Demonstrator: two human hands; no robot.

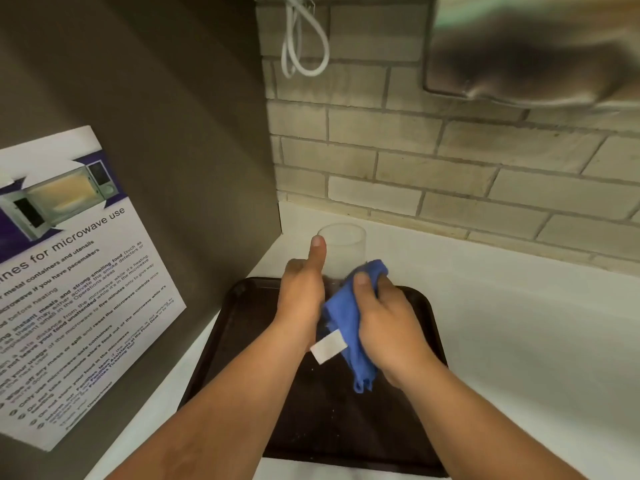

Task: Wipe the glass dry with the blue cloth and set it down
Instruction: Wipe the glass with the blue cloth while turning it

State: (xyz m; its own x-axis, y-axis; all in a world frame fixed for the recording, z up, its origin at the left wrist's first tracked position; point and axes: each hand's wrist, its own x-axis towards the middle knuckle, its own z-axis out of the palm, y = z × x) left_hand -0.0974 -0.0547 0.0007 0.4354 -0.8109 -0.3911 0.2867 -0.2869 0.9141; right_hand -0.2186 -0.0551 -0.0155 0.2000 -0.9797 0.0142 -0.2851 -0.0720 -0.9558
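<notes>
Over tray (249,306), left hand (301,299) gripping glass (344,251), seemingly tilted

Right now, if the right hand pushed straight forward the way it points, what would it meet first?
Probably the glass: the right hand already presses the blue cloth against its side. Beyond lies the tiled wall, though depth is unclear.

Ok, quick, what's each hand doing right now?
Left hand: closed on the glass, thumb up its side.
Right hand: closed on the blue cloth, pressing it against the glass.
</notes>
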